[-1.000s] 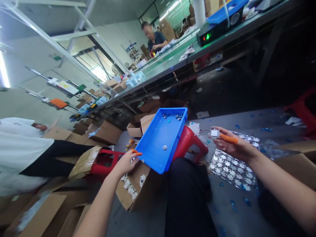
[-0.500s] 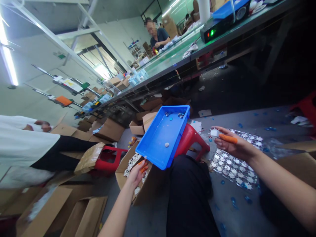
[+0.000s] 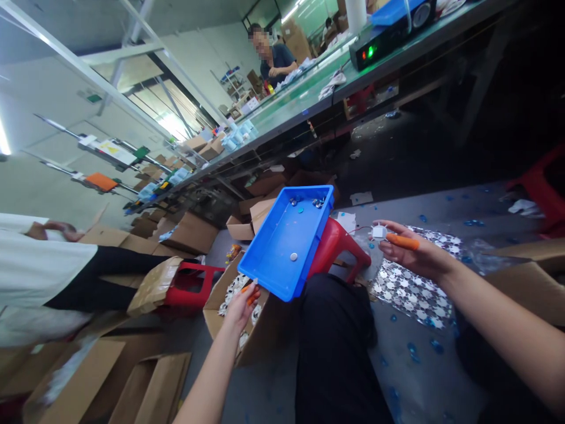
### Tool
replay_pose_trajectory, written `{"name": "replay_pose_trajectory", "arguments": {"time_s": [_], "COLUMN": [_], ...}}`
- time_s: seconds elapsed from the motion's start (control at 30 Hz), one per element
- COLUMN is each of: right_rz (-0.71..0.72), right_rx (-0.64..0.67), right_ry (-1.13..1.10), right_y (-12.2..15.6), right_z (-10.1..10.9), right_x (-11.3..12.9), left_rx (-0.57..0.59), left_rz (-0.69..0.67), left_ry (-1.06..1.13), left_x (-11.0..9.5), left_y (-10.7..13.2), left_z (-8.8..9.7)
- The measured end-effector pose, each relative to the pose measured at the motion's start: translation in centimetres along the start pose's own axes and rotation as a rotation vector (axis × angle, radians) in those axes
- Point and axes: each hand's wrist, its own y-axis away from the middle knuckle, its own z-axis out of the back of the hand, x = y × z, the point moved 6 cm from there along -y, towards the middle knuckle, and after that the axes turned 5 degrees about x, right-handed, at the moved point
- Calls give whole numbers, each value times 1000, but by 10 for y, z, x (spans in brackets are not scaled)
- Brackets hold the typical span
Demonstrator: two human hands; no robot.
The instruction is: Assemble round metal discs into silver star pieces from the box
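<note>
Inside a carton-strewn workshop, a long green-topped surface (image 3: 300, 100) crosses the upper frame, with a worker in a dark shirt (image 3: 276, 62) at its far end and a co-worker in a white top and black trousers (image 3: 39, 277) at left. On the grey floor (image 3: 424, 377), beside the seated person's dark trousers (image 3: 333, 353), lie scattered blue flecks (image 3: 436, 347), a silver sheet printed with white stars (image 3: 410, 294), a red plastic stool (image 3: 338, 250) and an open carton (image 3: 229, 300) of small white pieces. A blue plastic tray (image 3: 282, 247) sits tilted over the stool, one metal disc (image 3: 293, 256) on its base, its lower corner just beside the left hand (image 3: 241, 309). That grip, fingers loosely apart above the carton, may or may not hold something; the frame cannot tell. The right hand (image 3: 412, 250) pinches a small white square module (image 3: 377, 232) trailing a thin red wire (image 3: 359, 228), an orange finger cot (image 3: 401, 241) on one finger.
</note>
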Motion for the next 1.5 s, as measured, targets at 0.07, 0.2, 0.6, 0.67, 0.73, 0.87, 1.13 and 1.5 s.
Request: {"name": "replay_pose_trajectory", "arguments": {"time_s": [0.07, 0.2, 0.6, 0.67, 0.73, 0.87, 1.13, 1.5], "right_rz": [-4, -29, -84, -87, -78, -20, 60, 47], "right_rx": [13, 40, 161, 204, 222, 273, 309, 344], "right_ry": [-5, -30, -144, -161, -163, -134, -128, -188], "right_y": [0, -1, 1, 2, 3, 4, 3, 3], "right_z": [-1, -4, -37, -44, -49, -55, -53, -57], "right_x": [0, -3, -32, -36, -39, -38, -26, -29], "left_rx": [-25, -70, 320, 540, 697, 794, 739, 529], "left_rz": [-22, -89, -1014, -1188, -1282, -1228, -1062, -1137], "left_ry": [-80, -270, -963, -1006, -1019, -964, -797, -641], "left_x": [-5, -24, -143, -151, -152, -144, -127, -122], "left_y": [0, 1, 131, 175, 210, 235, 218, 211], "left_z": [3, 10, -109, -154, -190, -237, -266, -268]}}
